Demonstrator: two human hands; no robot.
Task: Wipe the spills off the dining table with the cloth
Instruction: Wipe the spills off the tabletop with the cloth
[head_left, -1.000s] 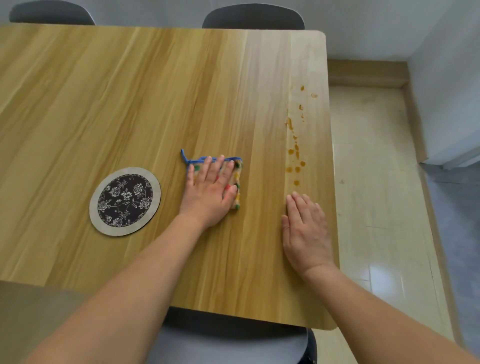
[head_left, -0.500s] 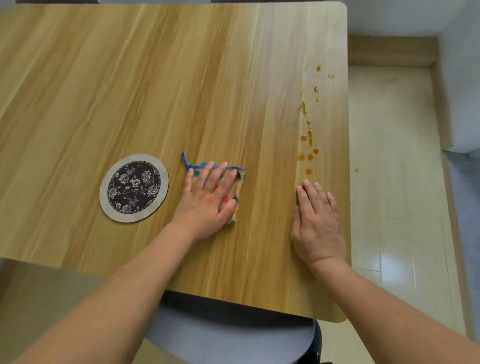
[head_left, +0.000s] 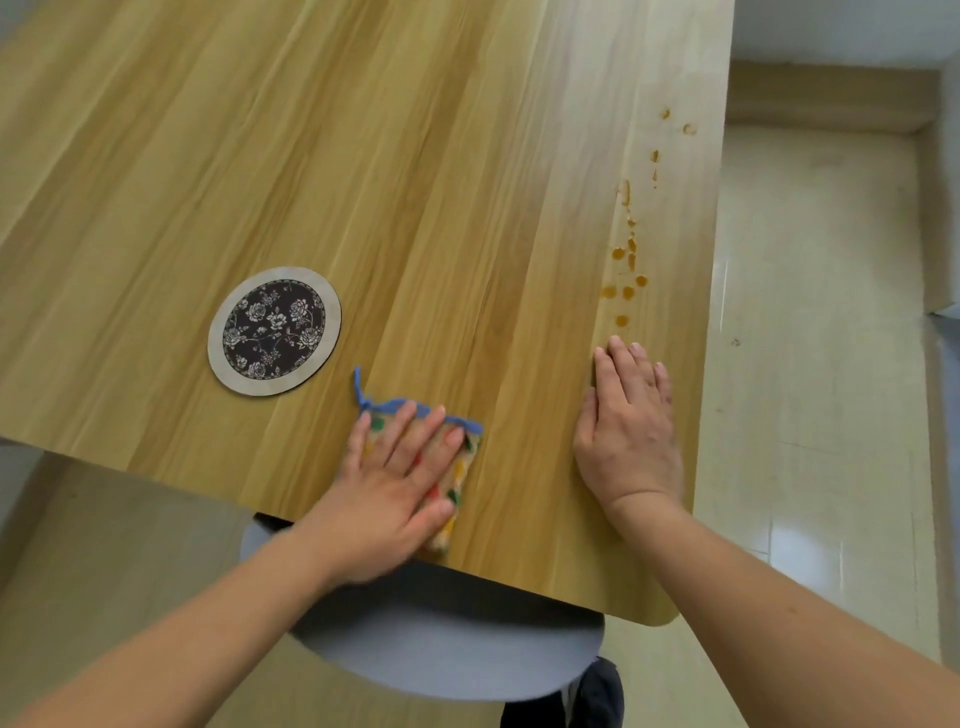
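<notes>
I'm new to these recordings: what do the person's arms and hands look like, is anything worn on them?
Nothing is worn: both forearms are bare, with no sleeves, gloves, rings or watch visible. The left hand and right hand have short, unpainted nails.

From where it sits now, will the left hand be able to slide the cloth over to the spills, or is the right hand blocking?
Probably yes, partly. The right hand lies flat between the cloth and the nearest spills, so the left hand would likely need to go around it.

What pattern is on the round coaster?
White flowers on a dark centre, pale plain rim: coaster, head view.
</notes>
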